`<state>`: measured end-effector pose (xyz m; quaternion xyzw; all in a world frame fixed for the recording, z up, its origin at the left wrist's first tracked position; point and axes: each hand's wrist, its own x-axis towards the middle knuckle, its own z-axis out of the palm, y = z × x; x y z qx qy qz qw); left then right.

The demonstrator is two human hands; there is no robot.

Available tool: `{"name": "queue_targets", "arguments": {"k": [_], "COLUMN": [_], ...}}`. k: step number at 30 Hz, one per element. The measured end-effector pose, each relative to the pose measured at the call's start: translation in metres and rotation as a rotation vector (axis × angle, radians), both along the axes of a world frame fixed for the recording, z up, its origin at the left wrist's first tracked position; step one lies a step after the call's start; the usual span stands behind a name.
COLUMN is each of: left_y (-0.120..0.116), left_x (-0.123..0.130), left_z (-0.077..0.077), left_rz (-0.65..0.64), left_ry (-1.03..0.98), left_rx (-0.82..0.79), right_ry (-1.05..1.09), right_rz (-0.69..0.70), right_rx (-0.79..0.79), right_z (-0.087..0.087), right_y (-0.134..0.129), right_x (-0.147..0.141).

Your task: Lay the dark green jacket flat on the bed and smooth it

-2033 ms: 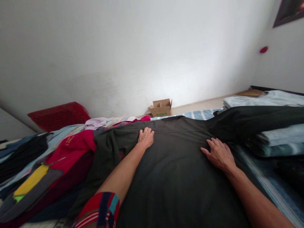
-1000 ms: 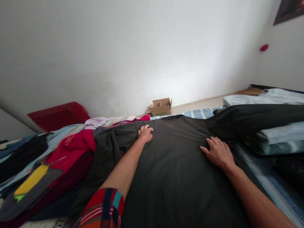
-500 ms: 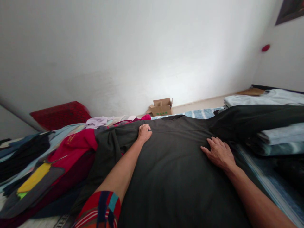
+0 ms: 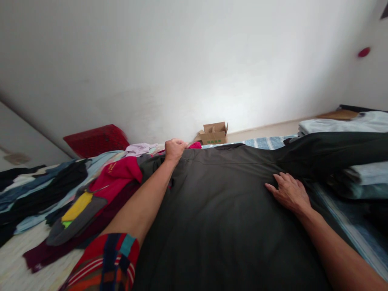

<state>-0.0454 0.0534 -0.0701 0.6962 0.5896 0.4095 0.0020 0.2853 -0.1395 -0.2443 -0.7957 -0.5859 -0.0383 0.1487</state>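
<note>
A large dark garment [image 4: 224, 202] lies spread out in front of me, its collar toward the wall and one sleeve stretched to the right over folded cloths. At its upper left shoulder, my left hand [image 4: 176, 150] pinches the fabric, fingers closed. My right hand [image 4: 289, 192] rests flat on the garment's right side, below the shoulder, with its fingers apart. The left sleeve is partly hidden behind my left forearm.
Red, yellow and grey clothing [image 4: 124, 171] lies to the left, beside dark clothes [image 4: 60, 186]. A red box-like object [image 4: 97, 140] and a cardboard box [image 4: 214, 134] stand near the wall. Folded light cloths [image 4: 339, 124] are stacked at the right.
My left hand has moved up and left and draws the shoulder fabric with it. The dark left sleeve no longer spreads over the clothes at left. My right hand stays flat; the view has shifted left.
</note>
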Motion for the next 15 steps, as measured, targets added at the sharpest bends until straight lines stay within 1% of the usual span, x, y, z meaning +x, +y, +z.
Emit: {"name": "queue_targets", "arguments": {"k": [3, 6, 8, 9, 11, 12, 13, 15], "left_y": [0.012, 0.022, 0.020, 0.016, 0.000, -0.012, -0.025, -0.054], "left_x": [0.020, 0.034, 0.037, 0.037, 0.036, 0.036, 0.035, 0.031], "left_z": [0.022, 0.041, 0.048, 0.049, 0.044, 0.037, 0.028, 0.003], "left_rz": [0.007, 0.056, 0.105, 0.125, 0.118, 0.079, 0.016, -0.152], "left_ry": [0.006, 0.043, 0.095, 0.145, 0.310, 0.418, 0.529, 0.702], "left_rx": [-0.004, 0.004, 0.008, 0.003, -0.015, -0.029, -0.042, -0.085], "right_ry": [-0.002, -0.005, -0.008, -0.009, -0.014, -0.016, -0.019, -0.024], "right_rz": [0.001, 0.015, 0.023, 0.024, 0.028, 0.028, 0.030, 0.034], "right_rx": [-0.021, -0.051, -0.066, -0.069, -0.070, -0.066, -0.063, -0.060], "right_z": [0.002, 0.005, 0.007, 0.008, 0.009, 0.010, 0.010, 0.011], "right_y": [-0.001, -0.003, -0.004, -0.004, -0.005, -0.005, -0.005, -0.005], "right_x": [0.002, 0.004, 0.005, 0.006, 0.006, 0.006, 0.006, 0.006]}}
